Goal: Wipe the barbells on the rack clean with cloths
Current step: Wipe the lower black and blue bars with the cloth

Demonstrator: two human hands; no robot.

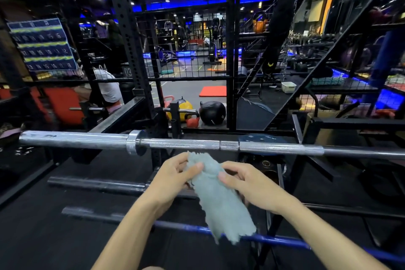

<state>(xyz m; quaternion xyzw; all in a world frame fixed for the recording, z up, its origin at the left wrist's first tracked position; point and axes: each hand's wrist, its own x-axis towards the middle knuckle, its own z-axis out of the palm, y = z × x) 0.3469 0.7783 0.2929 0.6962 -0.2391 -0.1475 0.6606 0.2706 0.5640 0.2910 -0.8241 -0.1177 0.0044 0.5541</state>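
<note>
Hanging between both hands, the cloth (215, 195) was a pale blue-grey rag with a nubbly, towel-like weave and ragged, frayed edges, its lower end drooping down in front of a blue bar (274, 240). The left hand (175, 176) pinched the cloth's upper left edge, thumb pressed on the front and fingers curled behind; the right hand (247, 182) gripped the upper right edge the same way, thumb on top. Both hands were held just below and in front of the silver barbell (186, 143), not touching it. That barbell lay level across the rack (135, 68), bright chrome with knurled bands along its shaft, a smooth ring mark near the middle, a thick collar and a plain polished sleeve running out to the left. Two darker bars (96, 184) lay lower, nearer the floor. Beyond the rack's black mesh stood a black medicine ball (212, 113), a yellow one (185, 107) and an orange kettlebell (192, 121).
</note>
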